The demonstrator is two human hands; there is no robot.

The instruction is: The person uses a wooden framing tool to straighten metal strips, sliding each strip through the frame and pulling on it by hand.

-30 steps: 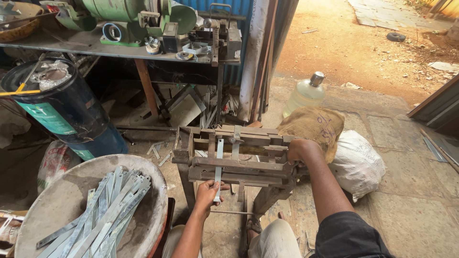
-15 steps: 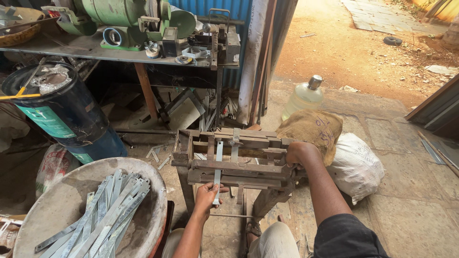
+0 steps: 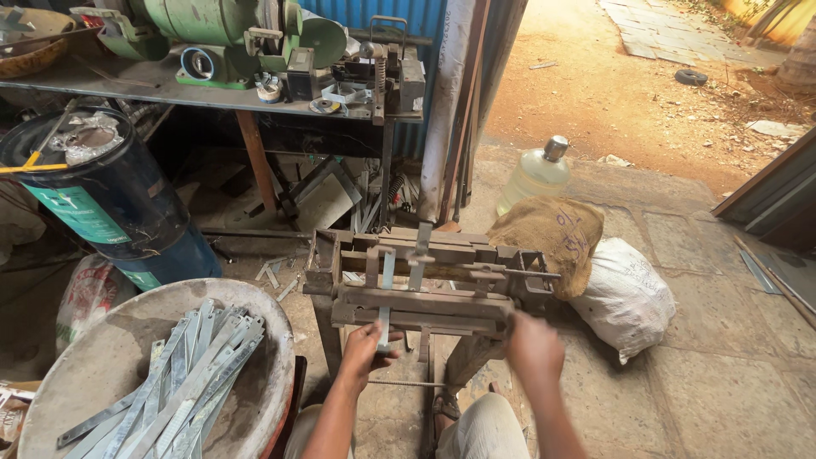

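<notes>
A rusty metal bending jig (image 3: 425, 293) stands on a stand in front of me. A flat grey metal strip (image 3: 387, 280) runs upright through its middle. My left hand (image 3: 367, 347) grips the strip's lower end at the jig's front edge. Blurred by motion, my right hand (image 3: 532, 347) hovers just below the jig's right front corner, under a thin rod (image 3: 523, 274) that sticks out to the right. Its fingers look curled, and whether they hold anything is unclear.
A round basin (image 3: 85, 357) with several grey metal strips (image 3: 183, 382) sits at lower left. Behind it stands a dark blue drum (image 3: 110, 204). A bench (image 3: 127, 85) carries a green grinder (image 3: 221, 25). A plastic jug (image 3: 535, 174), a burlap sack (image 3: 552, 234) and a white sack (image 3: 625, 297) lie to the right.
My right hand has come off the jig's right end and dropped toward me. My left hand stays on the strip. The view has tilted slightly.
</notes>
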